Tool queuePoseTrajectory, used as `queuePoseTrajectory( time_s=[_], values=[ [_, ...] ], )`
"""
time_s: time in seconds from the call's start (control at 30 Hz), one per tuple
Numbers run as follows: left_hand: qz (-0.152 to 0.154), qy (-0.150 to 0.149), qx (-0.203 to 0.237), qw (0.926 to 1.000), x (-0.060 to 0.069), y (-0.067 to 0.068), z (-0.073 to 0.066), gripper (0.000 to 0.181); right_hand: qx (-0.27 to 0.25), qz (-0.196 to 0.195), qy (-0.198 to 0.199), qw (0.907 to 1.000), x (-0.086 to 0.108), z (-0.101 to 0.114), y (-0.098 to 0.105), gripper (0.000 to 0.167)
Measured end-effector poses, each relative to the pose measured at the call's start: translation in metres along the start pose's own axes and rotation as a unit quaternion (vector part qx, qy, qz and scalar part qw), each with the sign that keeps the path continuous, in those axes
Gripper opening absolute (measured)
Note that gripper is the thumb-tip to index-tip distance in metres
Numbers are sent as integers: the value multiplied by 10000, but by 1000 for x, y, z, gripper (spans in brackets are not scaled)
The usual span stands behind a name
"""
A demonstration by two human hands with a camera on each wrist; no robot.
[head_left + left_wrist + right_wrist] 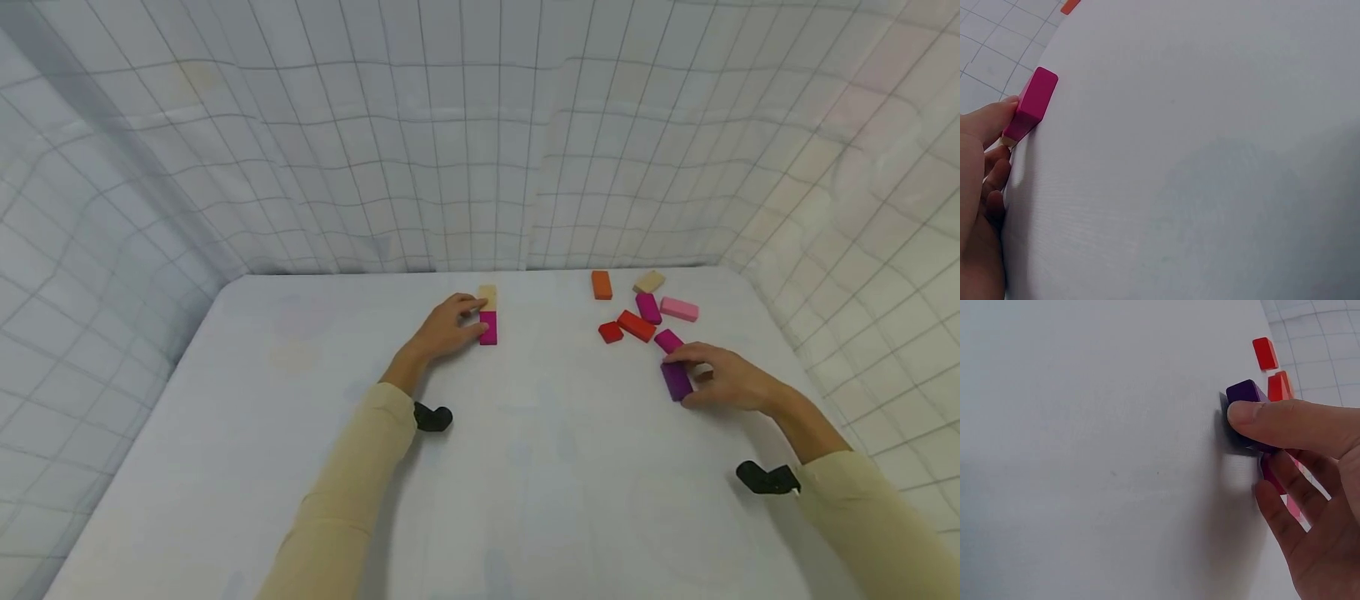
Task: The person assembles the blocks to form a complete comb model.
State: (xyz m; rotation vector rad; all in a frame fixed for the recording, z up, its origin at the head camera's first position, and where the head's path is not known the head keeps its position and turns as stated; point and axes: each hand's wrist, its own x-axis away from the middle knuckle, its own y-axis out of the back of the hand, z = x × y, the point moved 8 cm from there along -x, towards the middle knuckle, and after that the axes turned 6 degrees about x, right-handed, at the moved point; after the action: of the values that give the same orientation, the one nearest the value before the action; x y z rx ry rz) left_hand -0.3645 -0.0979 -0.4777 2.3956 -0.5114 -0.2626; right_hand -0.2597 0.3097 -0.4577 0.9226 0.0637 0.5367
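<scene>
A magenta block (488, 332) and a cream block (489, 293) stand end to end near the table's back. My left hand (447, 327) touches them from the left, its thumb on the magenta block (1039, 95) and fingers at the cream one. At the right, my right hand (723, 379) pinches a purple block (676, 382) between thumb and fingers; in the right wrist view the thumb lies across the purple block (1242, 392). Another magenta block (667, 340) lies just behind the purple one.
Behind my right hand lie a red block (637, 326), a smaller red piece (611, 332), a magenta block (648, 307), a pink block (679, 309), an orange block (602, 285) and a cream block (649, 282). Grid-patterned cloth walls rise at the back and both sides.
</scene>
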Motion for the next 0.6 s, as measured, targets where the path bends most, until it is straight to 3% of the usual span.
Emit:
queuePoseTrajectory(
  time_s=[0.33, 0.6],
  values=[
    [13, 29, 45, 10000, 2, 1, 2, 54, 90, -198, -64, 9997, -13, 17, 8, 64],
    [53, -41, -81, 9999, 2, 0, -1, 53, 139, -186, -44, 9997, -33, 37, 1, 62]
  ],
)
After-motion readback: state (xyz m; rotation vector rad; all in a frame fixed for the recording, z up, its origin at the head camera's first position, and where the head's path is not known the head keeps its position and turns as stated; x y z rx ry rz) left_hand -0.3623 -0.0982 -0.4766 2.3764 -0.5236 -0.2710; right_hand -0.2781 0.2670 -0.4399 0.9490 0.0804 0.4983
